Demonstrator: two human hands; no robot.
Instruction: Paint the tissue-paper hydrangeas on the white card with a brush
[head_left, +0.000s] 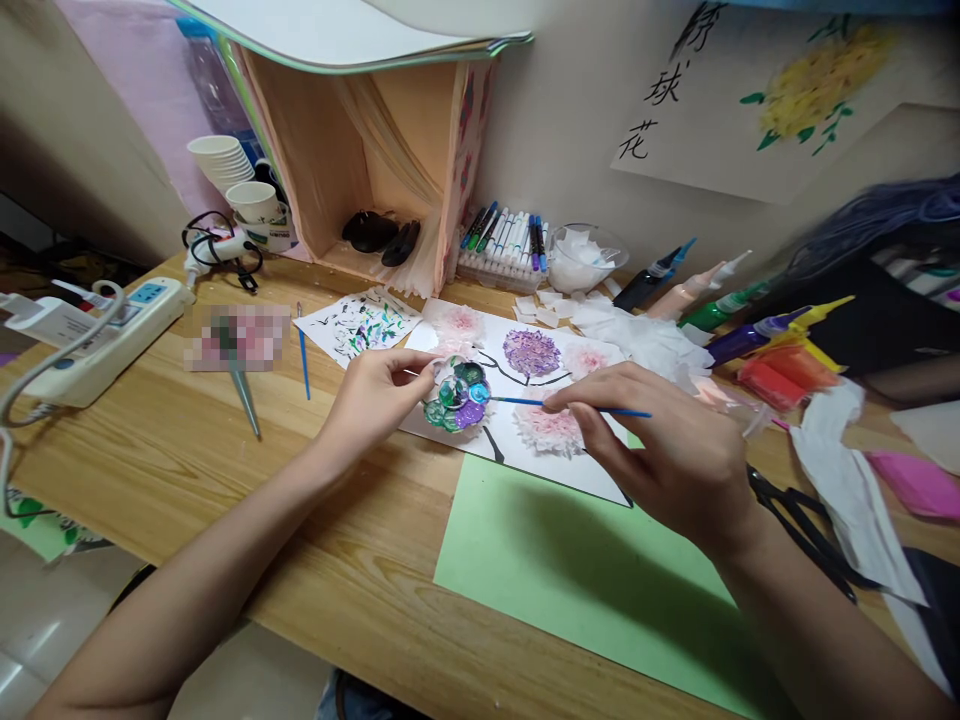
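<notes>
My left hand [382, 395] pinches the rim of a small flower-shaped paint palette [470, 412] with green, purple and blue paint in its wells. Between the fingers of my right hand [652, 440] is a thin blue paintbrush [525, 402], its tip at the palette's blue well. Beneath both lies a white sheet [457, 455] bearing pink and purple textured flowers and dark painted stems. A green sheet [540, 570] extends from under it toward the front edge.
At the left are a power strip [105, 340], another brush [304, 355] and a paint-spotted paper [360, 325]. Behind stand paper cups [221, 160], an open box [315, 150] and markers [506, 240]. Paint bottles [720, 305], tissue scraps [645, 335] and black scissors [802, 530] lie right.
</notes>
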